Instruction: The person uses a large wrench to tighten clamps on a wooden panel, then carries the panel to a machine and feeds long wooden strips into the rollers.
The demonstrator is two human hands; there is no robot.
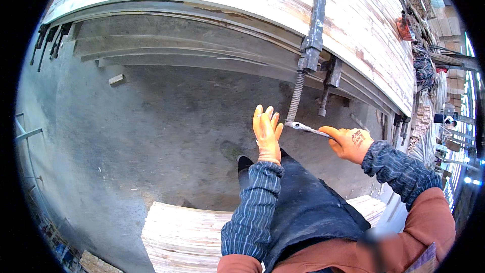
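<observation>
My right hand [348,144], in an orange glove, is closed round the handle of a metal wrench [309,129]. The wrench's head meets the lower end of a threaded clamp screw [296,96], which juts toward me from a long steel bar clamp [314,30]. That clamp lies across the top of a pale wooden panel [364,35]. Just left of the screw end, my left hand [268,134], also gloved in orange, is raised with its fingers stretched out. Nothing shows in it, and it stands apart from the wrench.
Beside the main clamp, a second clamp screw [323,102] sticks out below the panel edge. More clamp ends [50,38] hang at the far left. Behind me is a stack of pale boards [187,232]. A small wood block [116,79] lies on the concrete floor [151,136].
</observation>
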